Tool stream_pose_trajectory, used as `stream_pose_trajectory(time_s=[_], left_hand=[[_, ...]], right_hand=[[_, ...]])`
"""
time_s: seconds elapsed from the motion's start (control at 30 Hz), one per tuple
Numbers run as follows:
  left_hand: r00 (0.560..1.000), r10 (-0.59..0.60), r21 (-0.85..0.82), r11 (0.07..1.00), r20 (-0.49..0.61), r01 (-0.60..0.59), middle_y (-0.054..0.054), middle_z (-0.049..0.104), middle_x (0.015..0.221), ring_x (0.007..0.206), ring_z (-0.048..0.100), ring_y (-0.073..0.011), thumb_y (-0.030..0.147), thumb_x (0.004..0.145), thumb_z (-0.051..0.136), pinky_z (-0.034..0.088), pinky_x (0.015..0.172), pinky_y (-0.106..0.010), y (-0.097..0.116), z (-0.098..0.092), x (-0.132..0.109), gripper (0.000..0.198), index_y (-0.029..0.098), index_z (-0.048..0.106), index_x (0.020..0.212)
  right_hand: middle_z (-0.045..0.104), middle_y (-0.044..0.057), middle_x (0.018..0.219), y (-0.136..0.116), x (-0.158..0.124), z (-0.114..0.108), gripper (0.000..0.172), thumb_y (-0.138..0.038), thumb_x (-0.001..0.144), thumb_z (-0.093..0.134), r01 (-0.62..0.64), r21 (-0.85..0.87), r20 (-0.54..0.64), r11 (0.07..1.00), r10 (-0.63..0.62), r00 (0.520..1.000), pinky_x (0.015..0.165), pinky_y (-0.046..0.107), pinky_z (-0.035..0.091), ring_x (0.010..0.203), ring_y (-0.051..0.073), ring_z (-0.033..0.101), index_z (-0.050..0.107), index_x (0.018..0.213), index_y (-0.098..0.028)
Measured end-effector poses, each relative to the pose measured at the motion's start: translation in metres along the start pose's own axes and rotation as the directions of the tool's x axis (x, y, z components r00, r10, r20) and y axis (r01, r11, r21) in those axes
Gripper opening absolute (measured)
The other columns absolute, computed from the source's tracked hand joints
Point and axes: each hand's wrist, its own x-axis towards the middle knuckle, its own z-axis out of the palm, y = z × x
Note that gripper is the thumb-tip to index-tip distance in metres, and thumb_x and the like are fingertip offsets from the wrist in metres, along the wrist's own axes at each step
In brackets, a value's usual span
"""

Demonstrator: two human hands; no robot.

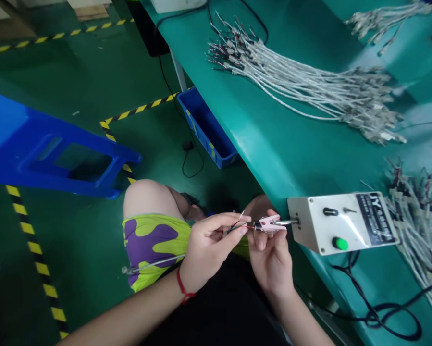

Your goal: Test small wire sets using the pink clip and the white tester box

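Biggest worry here is the thin wires (250, 228) popping out of the pink clip (268, 223), just left of the white box (318, 226); a shallow bite or the right hand (271, 259) letting off unevenly would do it, since only the tips seem to reach the clip's mouth; can't tell if they're all properly caught. If that metal shaft (287, 222) turns under power, which is a guess, fingertips this near the box could get nipped, and a stray strand could wrap the wrong way; a tug from the left hand (206, 245) might bend the strands too.

Fingers-wise, the left hand has thumb and fingers pinched on the wires, left of the box; the right hand's fingertips are closed around the clip, right by the box's shaft end.

The white cable (158, 263) itself is thin and pretty straight; it trails out well left of the box, above the patterned shorts (147, 235), ending in a small pale plug (127, 270); the wire end nearer the box is splayed, red and dark strands with a pale one sticking up; finer detail's too small to make out.
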Motion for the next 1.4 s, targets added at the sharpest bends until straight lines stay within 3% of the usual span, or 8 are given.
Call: stream_pose_trajectory(time_s=[0.1, 0.4, 0.57, 0.73, 1.2, 1.4], left_hand=[[1.0, -0.016, -0.054, 0.998, 0.016, 0.017, -0.014, 0.083, 0.113, 0.044, 0.052, -0.0044, 0.023, 0.092, 0.082, 0.042, 0.039, -0.02, -0.006, 0.0, 0.002, 0.007, 0.016, 0.084, 0.092], [0.999, -0.044, -0.097, 0.994, 0.02, 0.046, -0.013, 0.084, 0.113, 0.045, 0.055, -0.0049, 0.02, 0.09, 0.082, 0.039, 0.036, -0.019, -0.013, 0.006, 0.007, 0.005, 0.017, 0.083, 0.087], [1.0, -0.008, -0.046, 0.999, -0.002, 0.008, -0.012, 0.084, 0.11, 0.086, 0.079, -0.0213, 0.018, 0.089, 0.082, 0.055, 0.049, -0.021, -0.012, 0.01, 0.008, 0.005, 0.02, 0.083, 0.084], [1.0, 0.013, -0.021, 1.0, -0.004, -0.013, -0.011, 0.084, 0.108, 0.106, 0.079, -0.0269, 0.016, 0.09, 0.08, 0.065, 0.065, -0.027, -0.013, 0.012, 0.008, 0.008, 0.021, 0.082, 0.085], [1.0, 0.025, -0.034, 0.999, -0.004, -0.026, -0.01, 0.084, 0.109, 0.106, 0.079, -0.0257, 0.015, 0.091, 0.08, 0.065, 0.07, -0.029, -0.016, 0.012, 0.007, 0.008, 0.022, 0.083, 0.09], [1.0, 0.006, -0.031, 0.999, -0.007, -0.006, -0.01, 0.083, 0.111, 0.095, 0.078, -0.0227, 0.017, 0.091, 0.081, 0.054, 0.05, -0.022, -0.015, 0.013, 0.005, 0.006, 0.022, 0.083, 0.089]], right_hand=[[0.049, -0.007, 0.057, 0.001, 0.003, -0.003, 0.036, -0.058, 0.095, 0.075, 0.025, -0.005, -0.023, 1.0, -0.025, 0.999, 0.077, 0.033, 0.052, 0.063, 0.016, 0.048, 0.076, 0.124, -0.036], [0.051, -0.007, 0.054, 0.001, 0.005, -0.005, 0.036, -0.056, 0.092, 0.08, 0.013, 0.008, -0.037, 1.0, -0.013, 0.999, 0.078, 0.035, 0.055, 0.058, 0.015, 0.046, 0.078, 0.122, -0.036], [0.051, -0.007, 0.054, 0.001, 0.004, -0.007, 0.035, -0.055, 0.094, 0.079, 0.01, 0.015, -0.014, 1.0, -0.01, 1.0, 0.075, 0.036, 0.054, 0.058, 0.016, 0.045, 0.078, 0.124, -0.036], [0.051, -0.006, 0.055, 0.001, 0.005, -0.008, 0.034, -0.053, 0.096, 0.076, 0.009, 0.025, 0.015, 1.0, -0.01, 1.0, 0.074, 0.037, 0.053, 0.059, 0.017, 0.045, 0.076, 0.126, -0.037], [0.05, -0.006, 0.055, 0.004, 0.006, -0.012, 0.031, -0.053, 0.098, 0.074, 0.031, 0.033, 0.051, 0.999, -0.032, 0.998, 0.083, 0.035, 0.054, 0.063, 0.015, 0.051, 0.076, 0.123, -0.034], [0.049, -0.006, 0.06, 0.001, 0.005, -0.009, 0.039, -0.058, 0.092, 0.079, 0.008, -0.002, 0.031, 1.0, -0.008, 0.999, 0.078, 0.034, 0.052, 0.062, 0.015, 0.045, 0.076, 0.122, -0.033]])
